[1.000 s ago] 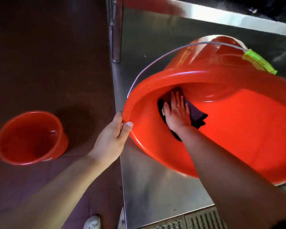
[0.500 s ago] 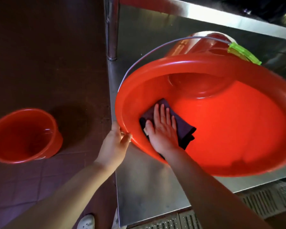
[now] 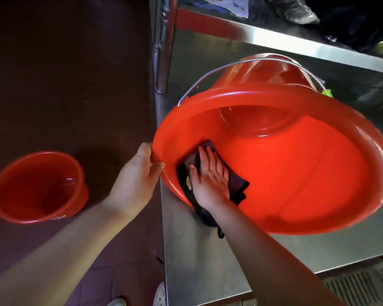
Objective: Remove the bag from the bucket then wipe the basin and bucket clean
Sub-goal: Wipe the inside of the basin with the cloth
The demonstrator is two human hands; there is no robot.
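A large red basin (image 3: 296,173) stands tilted on its edge on a steel shelf, its inside facing me. My left hand (image 3: 137,175) grips the basin's left rim. My right hand (image 3: 210,175) lies flat, fingers spread, pressing a dark cloth (image 3: 237,186) against the inner wall near the left rim; part of the cloth hangs over the rim below my wrist. Behind the basin a red bucket (image 3: 265,74) with a wire handle (image 3: 208,76) and a green grip (image 3: 327,93) is partly hidden. No bag is in view.
A smaller red bucket (image 3: 38,186) sits on the dark tiled floor at the left. The steel shelf (image 3: 197,261) has an upright post (image 3: 163,45) at its corner and a second shelf above. A metal grate (image 3: 363,286) lies at bottom right. A shoe shows on the upper shelf.
My right hand has slid the cloth from deep in the basin down toward the near left rim. The basin has tipped to face me more; my left hand stays on the rim.
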